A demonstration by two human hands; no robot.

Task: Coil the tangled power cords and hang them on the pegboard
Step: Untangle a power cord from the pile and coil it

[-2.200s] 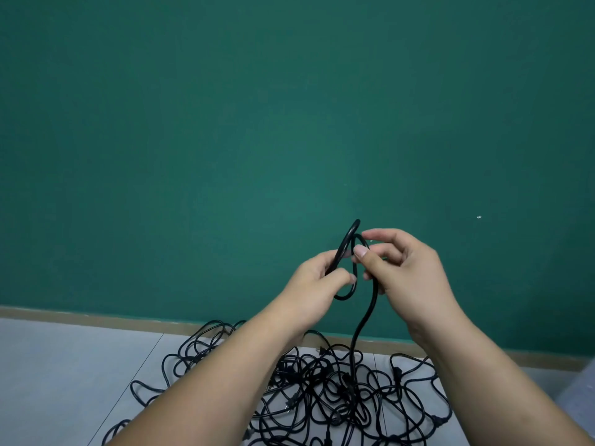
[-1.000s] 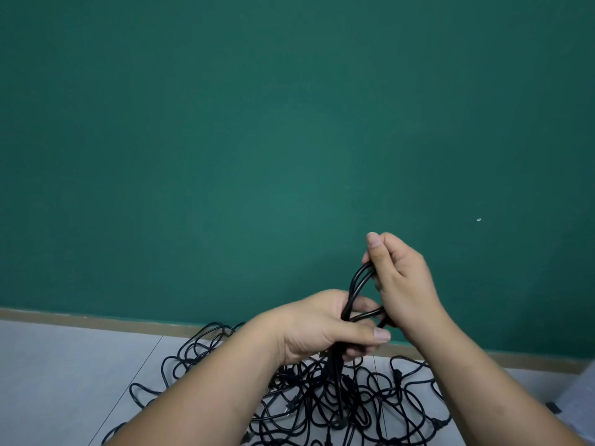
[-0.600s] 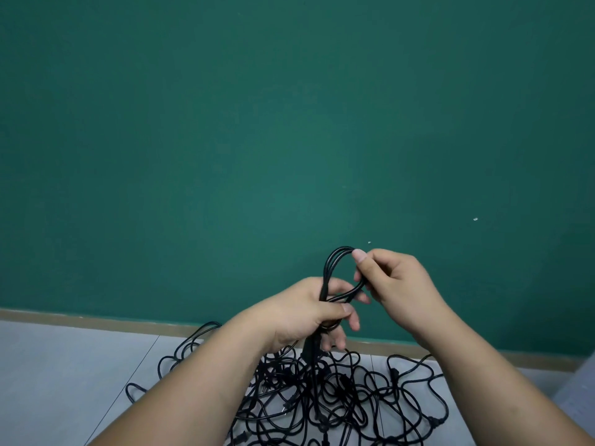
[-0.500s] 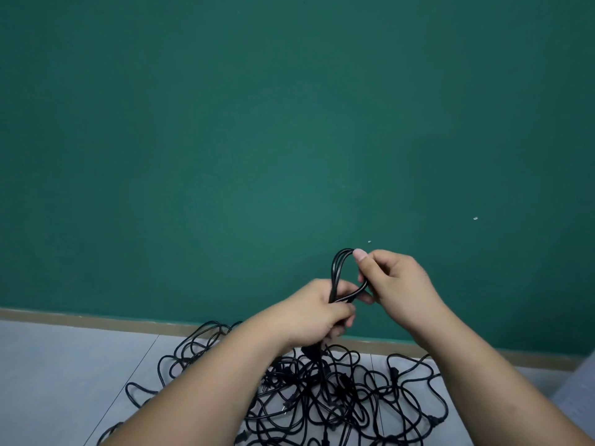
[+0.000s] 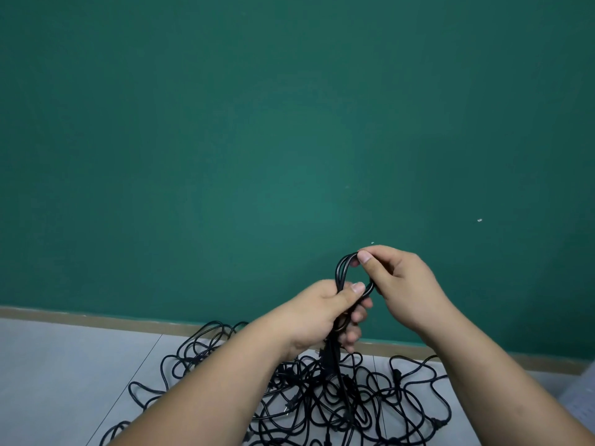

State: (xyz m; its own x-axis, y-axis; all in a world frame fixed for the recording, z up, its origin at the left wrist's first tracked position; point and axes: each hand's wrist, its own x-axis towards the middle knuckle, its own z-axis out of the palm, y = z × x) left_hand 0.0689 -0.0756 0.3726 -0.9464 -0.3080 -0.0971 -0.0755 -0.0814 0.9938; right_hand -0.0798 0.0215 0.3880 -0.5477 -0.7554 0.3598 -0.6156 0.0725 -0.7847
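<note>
Closest in, two bare forearms [image 5: 225,391] coming up from the bottom edge. Then the left hand [image 5: 322,312], raised in the air, fingers curled round a small bundle of black cord loops [image 5: 342,268], thumb laid across the strands. Just beside it, on the same bundle, the right hand [image 5: 399,294], thumb and forefinger pinching the top of the loops, other fingers folded in. Below the left fist, a thicker dark piece [image 5: 329,355], too unclear to name, and a length of cord dropping straight down. Underneath, on the pale grey floor [image 5: 64,375], the tangled pile of cords [image 5: 335,403], black, looped over one another, spread to both sides of the arms and partly hidden by them. Behind the pile, a tan skirting strip [image 5: 96,318]. Farthest back, a plain dark green wall [image 5: 257,140] with a few small pale specks.
</note>
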